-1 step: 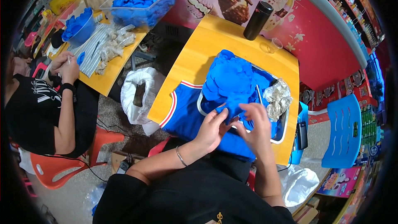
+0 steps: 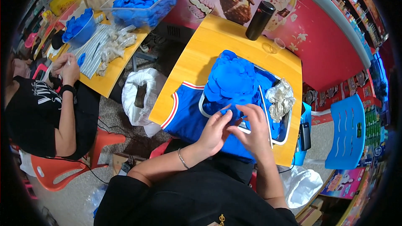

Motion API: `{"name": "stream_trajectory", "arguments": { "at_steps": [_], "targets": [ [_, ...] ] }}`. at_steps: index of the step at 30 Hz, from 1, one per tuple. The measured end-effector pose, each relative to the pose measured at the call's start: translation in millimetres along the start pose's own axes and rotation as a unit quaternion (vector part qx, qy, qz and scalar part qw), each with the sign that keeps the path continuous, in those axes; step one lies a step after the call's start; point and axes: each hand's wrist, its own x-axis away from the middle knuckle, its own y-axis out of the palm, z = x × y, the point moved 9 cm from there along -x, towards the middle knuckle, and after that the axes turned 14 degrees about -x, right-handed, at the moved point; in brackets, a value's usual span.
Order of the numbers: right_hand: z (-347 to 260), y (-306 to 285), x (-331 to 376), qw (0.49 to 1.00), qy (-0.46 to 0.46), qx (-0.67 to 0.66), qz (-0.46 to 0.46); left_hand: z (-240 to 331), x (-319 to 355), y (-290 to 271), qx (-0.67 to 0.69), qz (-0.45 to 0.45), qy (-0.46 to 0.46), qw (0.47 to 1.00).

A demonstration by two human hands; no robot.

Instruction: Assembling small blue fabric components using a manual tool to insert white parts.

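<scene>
My left hand pinches a small thin blue piece between thumb and fingers. Opposite it, my right hand has its fingers curved, with thumb and index apart beside the piece; no held thing shows in it. Just beyond both hands, a heap of flat blue rounded pieces lies in a pale-rimmed tray. A thin pale rod slants across the tray beside my right hand. Crumpled clear plastic sits at the tray's right side. Under the tray spreads a blue garment with red-and-white trim.
A black flask and a clear cup stand at the far edge of the yellow table. At left, another person sits by a table with blue pieces. White bags and a blue chair stand around.
My right hand's fingers have shifted slightly left toward the small blue piece, so more of the pale rod shows. Less of the piece is visible between my hands.
</scene>
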Motion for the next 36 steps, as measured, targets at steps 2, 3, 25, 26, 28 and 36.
{"name": "stream_trajectory", "arguments": {
  "at_steps": [2,3,25,26,28,36],
  "targets": [
    [4,9,4,0.998,0.035,-0.042,0.02,6,8,11,-0.01,-0.065,0.041,0.997],
    [5,6,5,0.997,0.047,-0.037,0.045,2,10,11,-0.071,-0.058,0.013,0.996],
    [-18,-58,7,0.537,-0.113,-0.819,-0.166,12,-7,30,0.189,-0.142,-0.045,0.971],
    [-9,-44,12,0.496,-0.022,-0.847,-0.19,12,-4,31,0.188,-0.142,-0.048,0.971],
    [22,-19,-11,0.967,0.151,-0.187,-0.078,15,5,36,0.178,-0.166,-0.05,0.969],
    [14,-15,-15,0.988,0.077,-0.095,-0.091,6,2,36,0.208,-0.096,-0.097,0.969]
  ]
}}
